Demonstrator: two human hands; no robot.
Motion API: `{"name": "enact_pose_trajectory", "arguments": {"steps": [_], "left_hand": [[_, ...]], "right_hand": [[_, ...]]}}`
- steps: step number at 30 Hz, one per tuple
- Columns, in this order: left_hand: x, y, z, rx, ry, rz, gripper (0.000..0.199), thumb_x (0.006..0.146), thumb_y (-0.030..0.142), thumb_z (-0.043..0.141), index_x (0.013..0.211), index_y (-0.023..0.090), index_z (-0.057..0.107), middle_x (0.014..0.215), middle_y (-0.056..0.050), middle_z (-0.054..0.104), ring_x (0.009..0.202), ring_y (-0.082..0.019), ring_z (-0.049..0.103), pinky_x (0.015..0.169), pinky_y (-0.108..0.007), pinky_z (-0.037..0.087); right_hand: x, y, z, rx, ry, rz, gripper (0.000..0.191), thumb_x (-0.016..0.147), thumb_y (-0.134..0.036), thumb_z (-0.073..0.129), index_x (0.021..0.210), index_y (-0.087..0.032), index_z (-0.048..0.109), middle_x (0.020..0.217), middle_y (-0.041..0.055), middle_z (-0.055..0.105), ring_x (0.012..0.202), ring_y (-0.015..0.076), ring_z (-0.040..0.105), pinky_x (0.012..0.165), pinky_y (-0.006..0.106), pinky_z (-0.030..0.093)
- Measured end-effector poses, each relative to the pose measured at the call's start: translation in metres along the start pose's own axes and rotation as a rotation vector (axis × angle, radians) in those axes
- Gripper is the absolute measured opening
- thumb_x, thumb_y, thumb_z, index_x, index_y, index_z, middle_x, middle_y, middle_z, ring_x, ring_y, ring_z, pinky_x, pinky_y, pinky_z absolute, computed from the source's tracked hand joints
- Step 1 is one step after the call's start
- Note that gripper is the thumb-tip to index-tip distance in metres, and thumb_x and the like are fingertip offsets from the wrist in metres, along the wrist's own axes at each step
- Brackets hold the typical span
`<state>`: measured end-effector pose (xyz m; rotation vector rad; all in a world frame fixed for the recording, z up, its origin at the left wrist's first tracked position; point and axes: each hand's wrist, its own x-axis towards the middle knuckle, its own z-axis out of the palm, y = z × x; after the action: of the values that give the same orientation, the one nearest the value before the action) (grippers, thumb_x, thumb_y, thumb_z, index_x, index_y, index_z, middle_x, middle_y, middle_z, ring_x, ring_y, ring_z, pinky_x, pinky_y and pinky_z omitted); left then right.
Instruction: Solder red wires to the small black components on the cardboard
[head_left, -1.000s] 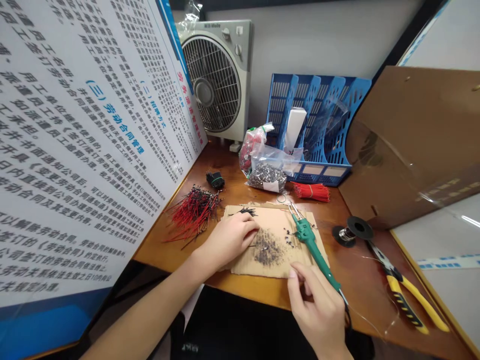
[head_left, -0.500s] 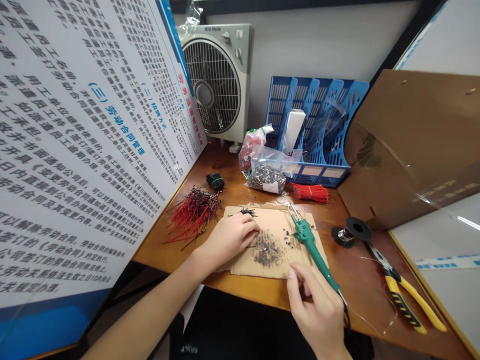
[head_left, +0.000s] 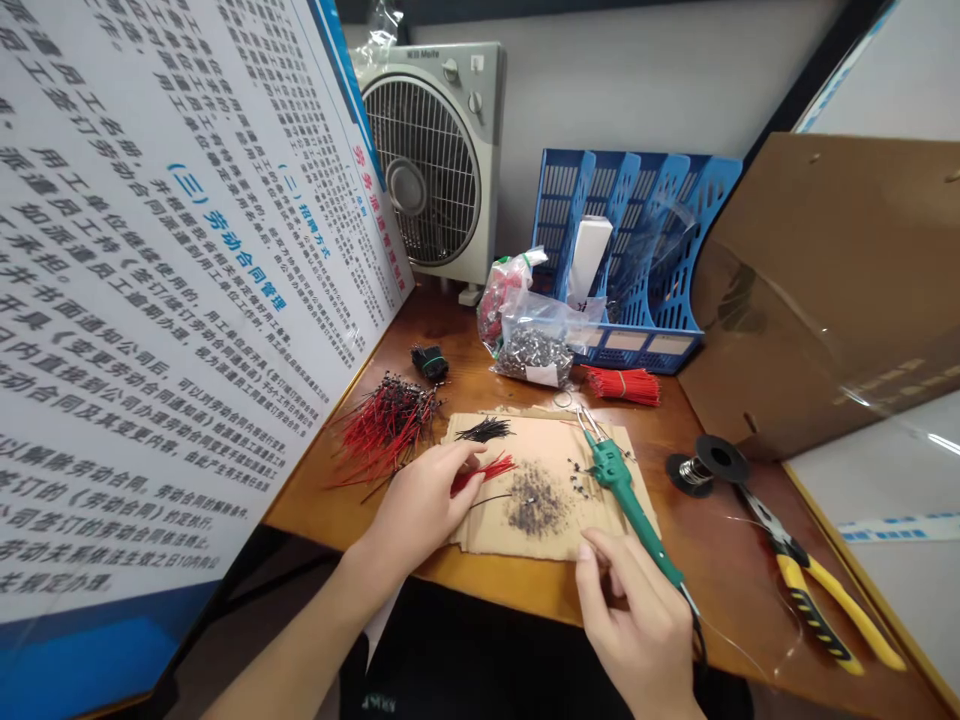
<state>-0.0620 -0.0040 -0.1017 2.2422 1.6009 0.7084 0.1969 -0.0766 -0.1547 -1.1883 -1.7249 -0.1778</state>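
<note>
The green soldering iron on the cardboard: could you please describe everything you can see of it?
The soldering iron has a slim green plastic-looking handle and a thin metal tip aimed away from the person. It lies slantwise over the cardboard sheet. The right hand grips its rear end, where a dark cord leaves.

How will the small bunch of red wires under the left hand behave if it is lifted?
The red wires look thin and short, so probably very light and slightly springy. They lie loose, fanned under the left hand, so some could slip out.
</note>
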Motion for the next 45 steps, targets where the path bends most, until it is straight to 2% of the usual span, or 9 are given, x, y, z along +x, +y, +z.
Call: {"name": "enact_pose_trajectory", "arguments": {"steps": [10,19,23,27,37,42,45], "left_hand": [[0.003,0.002,0.003,-0.082,0.017,-0.100,0.029,0.103,0.027,0.065,0.130,0.025,0.075,0.104,0.000,0.082,0.095,-0.021,0.079,0.088,-0.034,0.059],[0.005,0.003,0.004,-0.148,0.013,-0.089,0.036,0.103,0.027,0.064,0.138,0.024,0.073,0.106,-0.002,0.082,0.093,-0.019,0.080,0.090,-0.033,0.064],[0.007,0.004,0.004,-0.120,0.020,-0.069,0.035,0.102,0.025,0.067,0.135,0.023,0.075,0.113,-0.005,0.081,0.101,-0.023,0.078,0.096,-0.039,0.063],[0.007,0.005,0.004,-0.102,0.006,-0.056,0.040,0.098,0.020,0.072,0.138,0.023,0.075,0.120,-0.005,0.080,0.108,-0.023,0.077,0.099,-0.039,0.061],[0.014,0.003,0.011,-0.099,-0.016,-0.049,0.031,0.101,0.022,0.070,0.132,0.022,0.077,0.113,-0.004,0.081,0.101,-0.022,0.077,0.092,-0.037,0.060],[0.013,0.006,0.004,-0.114,-0.021,-0.038,0.030,0.101,0.029,0.073,0.130,0.022,0.077,0.111,-0.004,0.080,0.099,-0.022,0.076,0.091,-0.036,0.060],[0.003,0.005,-0.008,-0.114,-0.010,-0.034,0.029,0.102,0.029,0.065,0.128,0.023,0.078,0.108,-0.004,0.080,0.097,-0.022,0.076,0.090,-0.035,0.061]], "right_hand": [[0.002,0.000,-0.001,0.006,0.002,-0.010,0.008,0.111,-0.016,0.065,0.112,-0.019,0.072,0.082,0.0001,0.068,0.057,0.0098,0.051,0.064,0.024,0.049],[0.003,-0.001,0.000,-0.004,-0.004,-0.006,0.007,0.111,-0.017,0.064,0.111,-0.019,0.072,0.086,0.0008,0.072,0.056,0.0097,0.054,0.063,0.025,0.050],[0.003,-0.001,0.000,-0.003,0.003,-0.008,0.008,0.110,-0.017,0.064,0.111,-0.019,0.072,0.085,0.0007,0.071,0.056,0.0098,0.055,0.063,0.025,0.050],[0.003,-0.001,0.000,0.001,-0.003,-0.009,0.008,0.110,-0.016,0.064,0.111,-0.018,0.072,0.084,0.0012,0.072,0.056,0.0099,0.056,0.062,0.025,0.050],[0.004,-0.001,-0.001,0.008,-0.006,-0.009,0.008,0.110,-0.017,0.064,0.111,-0.018,0.072,0.085,0.0018,0.071,0.058,0.0107,0.055,0.061,0.025,0.050],[0.005,-0.001,-0.001,0.001,-0.005,-0.010,0.008,0.111,-0.017,0.064,0.111,-0.019,0.072,0.083,0.0010,0.071,0.057,0.0106,0.055,0.061,0.025,0.050],[0.004,-0.001,-0.001,0.002,-0.003,-0.004,0.008,0.111,-0.017,0.064,0.111,-0.019,0.072,0.085,0.0014,0.072,0.058,0.0110,0.056,0.062,0.025,0.051]]}}
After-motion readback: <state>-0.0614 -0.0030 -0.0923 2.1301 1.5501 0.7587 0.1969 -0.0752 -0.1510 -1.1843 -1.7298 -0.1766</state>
